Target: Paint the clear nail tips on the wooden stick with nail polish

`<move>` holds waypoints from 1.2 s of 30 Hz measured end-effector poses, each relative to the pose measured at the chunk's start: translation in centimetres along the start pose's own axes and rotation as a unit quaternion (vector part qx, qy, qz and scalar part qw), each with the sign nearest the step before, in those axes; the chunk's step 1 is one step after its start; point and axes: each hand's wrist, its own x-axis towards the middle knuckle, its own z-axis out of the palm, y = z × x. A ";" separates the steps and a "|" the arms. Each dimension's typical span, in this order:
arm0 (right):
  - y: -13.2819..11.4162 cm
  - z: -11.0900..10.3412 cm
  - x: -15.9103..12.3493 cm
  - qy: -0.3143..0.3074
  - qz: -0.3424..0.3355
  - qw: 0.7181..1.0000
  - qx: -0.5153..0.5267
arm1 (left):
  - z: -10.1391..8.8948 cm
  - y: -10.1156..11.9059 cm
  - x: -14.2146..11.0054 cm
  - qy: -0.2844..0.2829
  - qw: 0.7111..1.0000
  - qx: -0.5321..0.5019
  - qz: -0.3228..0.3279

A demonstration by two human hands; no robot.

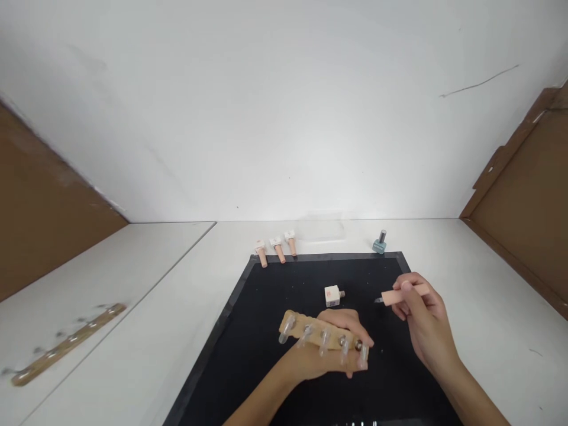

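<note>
My left hand (310, 360) is wrapped around a wooden nail tip stand (316, 329), which bears a row of several clear false nails pointing toward me. Between the thumb and fingers of my right hand (421, 313) is a nail polish brush (393, 296) with a pink cap handle, its bristle end aimed left. The brush tip is apart from the false nails. Beyond my left hand, an uncapped white nail polish bottle (332, 296) lies on its side on the black mat (266, 296), its neck toward the right.
Three white bottles with pink caps (278, 249) lie at the mat's far left corner. A teal bottle with a silver cap (380, 242) stands far right. A clear tray (322, 229) is at the back. Another wooden stand (66, 346) lies left. Brown panels flank the table.
</note>
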 end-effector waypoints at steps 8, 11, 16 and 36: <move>1.6 -0.1 1.7 -0.086 0.055 0.979 -0.179 | -1.4 0.8 0.9 0.114 0.993 0.024 0.009; 2.6 -0.4 2.1 -0.104 0.055 0.970 -0.214 | -3.1 1.3 0.9 0.185 0.983 0.000 0.021; 3.6 -1.0 2.6 -0.126 0.030 0.953 -0.275 | -5.3 1.0 1.1 0.282 0.955 -0.070 0.049; 5.8 -0.4 2.7 -0.209 -0.003 0.901 -0.381 | -5.0 -0.7 2.2 0.257 0.960 -0.103 -0.050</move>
